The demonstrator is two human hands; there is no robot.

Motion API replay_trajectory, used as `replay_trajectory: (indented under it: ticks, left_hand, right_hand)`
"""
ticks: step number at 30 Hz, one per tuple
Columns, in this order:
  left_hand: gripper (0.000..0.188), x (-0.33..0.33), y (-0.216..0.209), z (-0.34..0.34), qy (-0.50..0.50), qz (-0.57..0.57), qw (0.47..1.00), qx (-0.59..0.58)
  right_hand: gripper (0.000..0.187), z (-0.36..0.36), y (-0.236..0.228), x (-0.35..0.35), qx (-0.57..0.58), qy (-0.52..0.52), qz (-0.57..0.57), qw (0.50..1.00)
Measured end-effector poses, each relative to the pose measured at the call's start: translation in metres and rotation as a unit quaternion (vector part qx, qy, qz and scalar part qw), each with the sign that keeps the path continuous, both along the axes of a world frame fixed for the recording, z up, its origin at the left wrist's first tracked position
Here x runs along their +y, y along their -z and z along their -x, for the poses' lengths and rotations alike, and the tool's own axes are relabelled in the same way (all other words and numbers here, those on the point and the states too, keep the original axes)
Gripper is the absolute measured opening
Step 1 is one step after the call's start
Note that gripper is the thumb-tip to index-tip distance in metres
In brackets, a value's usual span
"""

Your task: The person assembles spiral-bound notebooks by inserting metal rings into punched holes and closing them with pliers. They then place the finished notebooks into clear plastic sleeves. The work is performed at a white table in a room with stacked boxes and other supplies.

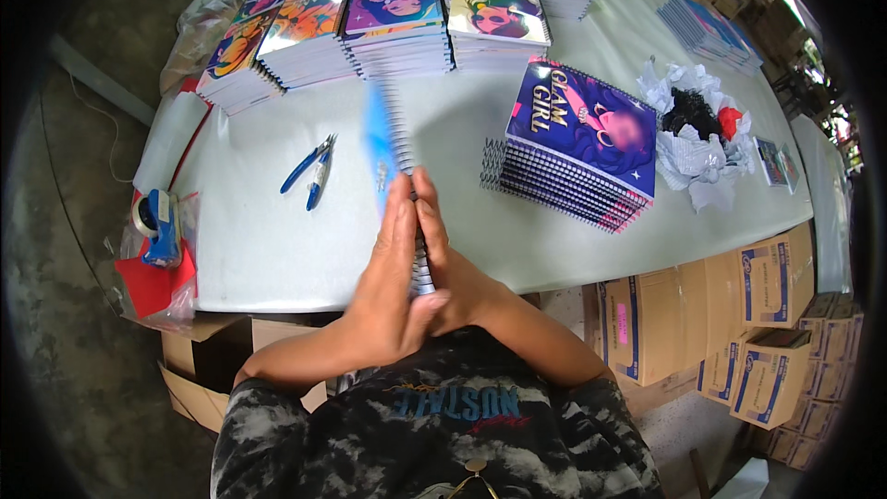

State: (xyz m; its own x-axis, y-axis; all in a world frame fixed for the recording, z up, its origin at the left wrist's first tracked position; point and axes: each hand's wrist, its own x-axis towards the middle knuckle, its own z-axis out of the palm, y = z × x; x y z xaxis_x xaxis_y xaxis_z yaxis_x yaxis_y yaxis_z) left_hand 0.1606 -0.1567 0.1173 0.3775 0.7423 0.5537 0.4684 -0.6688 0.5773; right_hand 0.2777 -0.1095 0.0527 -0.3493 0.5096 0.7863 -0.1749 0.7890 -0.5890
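Upright between my two palms stands a spiral notebook [394,120] with a blue cover, its wire coil facing up toward me. My left hand [388,282] presses flat on the cover side, and my right hand [451,273] presses from the other side. The notebook's far end is smeared by motion. To the right sits a stack of spiral notebooks [584,134] with purple illustrated covers, coils showing along its near and left sides. Left of my hands, blue-handled pliers [309,171] lie on the table [249,249].
Several stacks of illustrated notebooks [395,9] line the far edge. A blue tape dispenser [161,229] rests at the left edge. Crumpled paper [688,152] holding black material lies at right, near another notebook pile [710,30]. Cardboard boxes [674,310] stand below right.
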Motion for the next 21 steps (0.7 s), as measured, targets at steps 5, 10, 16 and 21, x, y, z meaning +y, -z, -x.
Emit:
replay_trajectory:
  ticks: [5, 10, 16, 21]
  left_hand:
    - [0.019, -0.018, -0.045, 0.043, -0.179, 0.113, 0.965, -0.154]
    - [0.009, 0.002, -0.028, 0.057, -0.116, 0.318, 0.877, -0.342]
    - [0.015, 0.021, -0.013, 0.060, -0.005, 0.342, 0.876, -0.341]
    - [0.015, 0.035, -0.010, 0.072, 0.039, 0.420, 0.848, -0.319]
  right_hand:
    - [0.047, -0.014, -0.077, 0.007, -0.132, 0.080, -0.073, 0.985]
    - [0.018, -0.006, -0.080, 0.011, -0.108, -0.049, 0.333, 0.936]
    - [0.015, -0.001, -0.056, 0.003, -0.026, -0.013, 0.398, 0.917]
    - [0.017, 0.003, -0.053, -0.001, -0.025, 0.027, 0.397, 0.917]
